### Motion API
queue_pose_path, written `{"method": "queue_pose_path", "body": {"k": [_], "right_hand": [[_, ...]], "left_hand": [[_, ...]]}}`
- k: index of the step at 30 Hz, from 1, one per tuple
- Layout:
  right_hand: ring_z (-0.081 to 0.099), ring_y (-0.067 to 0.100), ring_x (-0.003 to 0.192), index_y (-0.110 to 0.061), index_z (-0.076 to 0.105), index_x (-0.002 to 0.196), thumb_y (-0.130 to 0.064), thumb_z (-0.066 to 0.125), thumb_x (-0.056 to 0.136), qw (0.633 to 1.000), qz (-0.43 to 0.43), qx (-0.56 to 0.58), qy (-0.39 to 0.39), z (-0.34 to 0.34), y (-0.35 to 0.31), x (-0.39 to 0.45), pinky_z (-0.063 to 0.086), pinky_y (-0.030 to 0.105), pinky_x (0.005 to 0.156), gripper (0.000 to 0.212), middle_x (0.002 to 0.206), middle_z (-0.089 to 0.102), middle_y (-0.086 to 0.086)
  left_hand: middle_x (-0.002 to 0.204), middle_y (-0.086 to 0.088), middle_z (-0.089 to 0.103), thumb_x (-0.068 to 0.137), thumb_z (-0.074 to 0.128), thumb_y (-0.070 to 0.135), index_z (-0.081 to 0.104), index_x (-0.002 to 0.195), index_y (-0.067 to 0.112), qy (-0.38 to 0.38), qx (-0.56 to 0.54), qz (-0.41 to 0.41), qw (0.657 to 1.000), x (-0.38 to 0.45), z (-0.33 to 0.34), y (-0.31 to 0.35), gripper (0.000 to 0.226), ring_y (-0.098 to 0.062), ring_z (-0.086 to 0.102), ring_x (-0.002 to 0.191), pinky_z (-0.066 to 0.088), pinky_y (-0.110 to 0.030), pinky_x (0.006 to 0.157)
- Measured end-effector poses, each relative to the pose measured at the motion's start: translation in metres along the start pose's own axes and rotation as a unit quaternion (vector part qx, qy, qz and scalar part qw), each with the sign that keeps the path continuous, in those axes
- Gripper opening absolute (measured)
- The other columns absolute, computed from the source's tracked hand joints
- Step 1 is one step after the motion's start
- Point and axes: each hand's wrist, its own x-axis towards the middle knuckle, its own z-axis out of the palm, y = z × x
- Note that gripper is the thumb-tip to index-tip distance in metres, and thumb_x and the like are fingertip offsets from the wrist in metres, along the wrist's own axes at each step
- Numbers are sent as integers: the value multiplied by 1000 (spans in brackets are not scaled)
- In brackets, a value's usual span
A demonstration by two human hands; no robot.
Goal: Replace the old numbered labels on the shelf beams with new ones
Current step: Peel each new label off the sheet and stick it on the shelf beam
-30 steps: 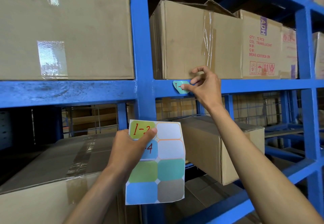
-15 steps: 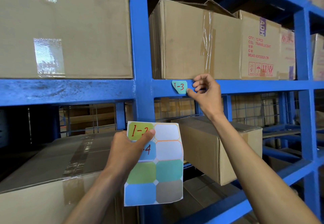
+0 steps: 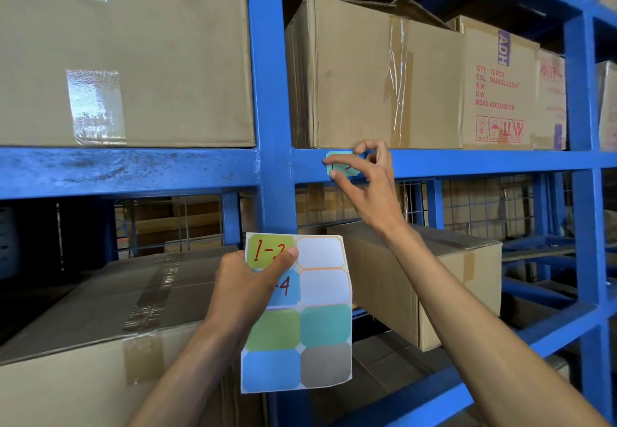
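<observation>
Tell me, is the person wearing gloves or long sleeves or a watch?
No. Both the left hand and the right hand are bare, with no gloves, rings or watch showing. Both forearms are bare too, right down to the bottom edge of the picture, so no sleeve shows at all. The fingernails look short and plain.

A teal label [image 3: 347, 167] is pressed flat against the blue shelf beam [image 3: 467, 162] by the right hand [image 3: 367, 176], index finger and thumb spread across it. A sticker sheet [image 3: 317, 326] is held upright by the left hand [image 3: 247, 289], thumb on the green "1-2" sticker [image 3: 263, 249].
</observation>
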Motion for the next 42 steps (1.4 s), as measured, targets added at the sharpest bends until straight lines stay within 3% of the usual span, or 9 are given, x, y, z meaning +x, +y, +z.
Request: {"method": "queue_pose_path", "body": {"k": [10, 15, 19, 24, 26, 30, 34, 39, 42], "right_hand": [[36, 14, 111, -39, 58, 132, -32, 65, 91, 999, 3, -36, 8, 2, 1, -3, 42, 49, 98, 42, 119, 41, 1], [34, 14, 115, -45, 46, 140, -41, 60, 93, 998, 34, -37, -25, -2, -15, -15, 34, 38, 101, 49, 124, 38, -3], [44, 12, 112, -38, 61, 124, -28, 62, 94, 992, 73, 104, -25, -5, -45, -52, 39, 35, 104, 32, 116, 45, -5], [55, 14, 81, -26, 65, 120, -22, 65, 92, 944, 132, 271, -136, -12, -84, -100, 44, 22, 74, 28, 90, 62, -3], [55, 22, 83, -27, 66, 119, -23, 69, 89, 939, 145, 265, -165, -10, -98, -116, 45, 29, 74, 30, 92, 61, 1], [51, 9, 92, -31, 68, 116, -29, 75, 84, 946, 138, 208, -209, 1, -124, -146, 41, 22, 78, 34, 93, 58, -14], [48, 4, 99, -33, 66, 119, -37, 77, 79, 951, 144, 183, -204, 10, -141, -166, 39, 15, 79, 42, 96, 58, -16], [50, 2, 98, -33, 66, 124, -58, 76, 65, 952, 166, 160, -199, 34, -172, -195, 42, 17, 80, 65, 98, 58, -21], [53, 5, 100, -28, 68, 122, -50, 80, 67, 968, 146, 115, -166, 52, -195, -208, 48, 28, 88, 61, 102, 57, -26]], "left_hand": [[71, -2, 79, 76, 80, 38, 74, 82, 16, 3, -9, 0, 1000, -6, -6, 4, 23, -20, 77, 65, 62, -44, 67], [74, -6, 79, 78, 78, 35, 75, 87, 13, -3, -35, -8, 999, -20, -11, 5, 24, -23, 77, 66, 60, -36, 57], [77, -10, 79, 85, 72, 33, 75, 90, 9, 0, -48, -30, 998, -33, -23, 1, 25, -25, 77, 66, 58, -31, 50], [73, -12, 78, 91, 66, 34, 73, 80, 10, 14, -60, -76, 995, -48, -40, -7, 28, -22, 75, 58, 54, -25, 42], [77, -12, 79, 92, 64, 34, 74, 85, 9, 11, -70, -76, 995, -54, -45, -10, 28, -22, 76, 61, 55, -25, 44], [85, -11, 80, 93, 62, 32, 75, 96, 8, 47, -75, -65, 994, -68, -55, -17, 27, -23, 77, 70, 59, -29, 53], [96, -19, 78, 95, 59, 32, 74, 102, 6, 64, -79, -63, 993, -81, -65, -20, 31, -37, 74, 90, 59, -48, 80], [90, -18, 78, 98, 51, 40, 75, 92, 7, 61, -120, -65, 989, -94, -92, -31, 41, -25, 75, 72, 60, -32, 61], [88, -15, 79, 98, 48, 46, 77, 86, 11, 47, -122, -73, 989, -100, -110, -40, 47, -24, 76, 73, 60, -30, 62]]}}
